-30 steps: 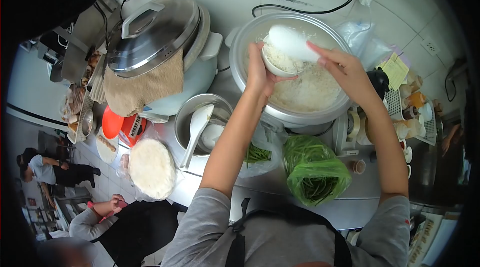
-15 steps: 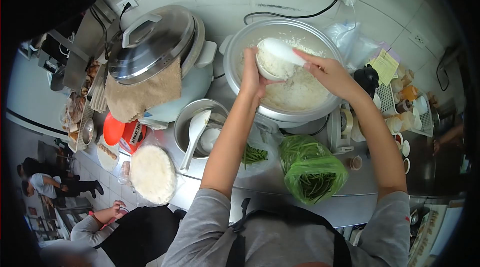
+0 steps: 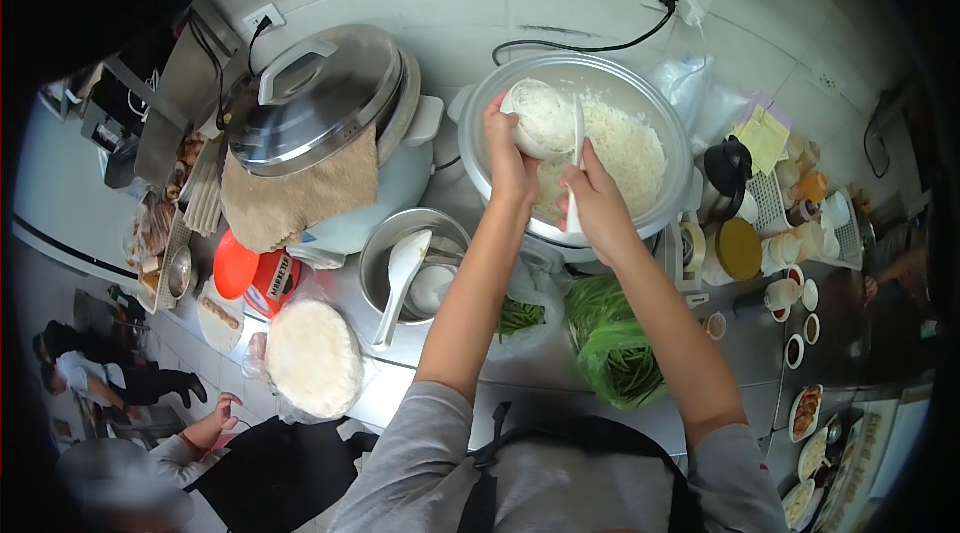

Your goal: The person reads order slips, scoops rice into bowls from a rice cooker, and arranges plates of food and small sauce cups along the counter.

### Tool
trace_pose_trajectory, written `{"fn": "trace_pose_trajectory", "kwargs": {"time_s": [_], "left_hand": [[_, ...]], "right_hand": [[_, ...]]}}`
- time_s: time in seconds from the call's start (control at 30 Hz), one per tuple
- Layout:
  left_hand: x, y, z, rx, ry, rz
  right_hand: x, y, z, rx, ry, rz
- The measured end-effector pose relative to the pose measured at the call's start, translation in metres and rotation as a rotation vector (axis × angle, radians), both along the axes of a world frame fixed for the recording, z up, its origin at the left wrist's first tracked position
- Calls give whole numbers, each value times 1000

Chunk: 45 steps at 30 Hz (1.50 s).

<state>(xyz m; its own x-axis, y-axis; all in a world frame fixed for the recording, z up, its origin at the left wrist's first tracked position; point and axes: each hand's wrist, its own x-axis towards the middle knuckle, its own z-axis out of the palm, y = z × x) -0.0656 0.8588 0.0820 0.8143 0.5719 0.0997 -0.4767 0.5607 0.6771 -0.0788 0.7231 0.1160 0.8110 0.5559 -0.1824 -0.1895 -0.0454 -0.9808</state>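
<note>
My left hand (image 3: 512, 158) grips a white bowl (image 3: 540, 144), tilted and filled with cooked rice (image 3: 542, 109). In my right hand (image 3: 597, 198) is a white rice paddle (image 3: 578, 138), its blade upright and edge-on beside the bowl's right rim. Both hands are over a large rice cooker pot (image 3: 672, 98), which holds loose white rice (image 3: 628, 151). Left of my forearms stands a steel pot (image 3: 372, 233) with a second white paddle (image 3: 405, 268) and a small white bowl (image 3: 432, 286) in it.
A lidded cooker (image 3: 335, 93) with a brown cloth (image 3: 300, 188) stands left. Nearer are a red scale (image 3: 270, 278), a stack of white round wrappers (image 3: 313, 358) and a green bag of beans (image 3: 615, 343). Sauce cups (image 3: 795, 348) are at right. Another person (image 3: 270, 478) stands lower left.
The paddle has moved from lying across the rice in the bowl to standing upright at its right side. My right hand has come lower and left; the view has shifted slightly.
</note>
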Motion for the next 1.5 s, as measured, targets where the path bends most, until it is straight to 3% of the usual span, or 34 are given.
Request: {"fn": "trace_pose_trajectory", "kwargs": {"time_s": [0.17,0.27,0.37,0.47,0.57,0.6,0.7,0.8,0.9,0.93,1.03,1.13,1.23,1.27,1.37,1.5], "left_hand": [[0,0,3,31,17,60],[-3,2,4,29,55,78],[-2,4,4,-51,-36,-130],[-5,0,9,-33,-37,-288],[-5,-3,11,-7,-9,-325],[-5,-2,12,23,-16,-344],[-6,-2,14,69,-13,-396],[-5,-7,17,52,17,-416],[-8,-15,14,48,12,-382],[-13,-22,20,41,12,-385],[-23,-35,30,42,-4,-407],[-32,-51,42,87,-54,-470],[-42,-76,53,94,-88,-530],[-45,-84,56,94,-95,-548],[-53,-113,59,41,-69,-638],[-62,-156,65,-15,-63,-862]], "right_hand": [[5,20,-6,-350,-454,29],[26,-5,22,-612,-470,244],[66,-44,40,-373,-488,276],[86,-48,66,-431,-471,96],[85,-55,91,-628,-741,428],[91,-60,88,-685,-954,454],[82,-72,93,-681,-1299,411],[61,-74,82,-414,-1437,174],[32,-71,73,-770,-1281,183],[31,-71,64,-668,-1291,95],[18,-85,64,-751,-1221,71],[21,-109,70,-457,-1196,73],[1,-131,127,-583,-849,-19],[8,-143,125,-553,-1043,84],[-18,-196,161,-574,-511,198],[-37,-274,138,-186,-312,-220]]}}
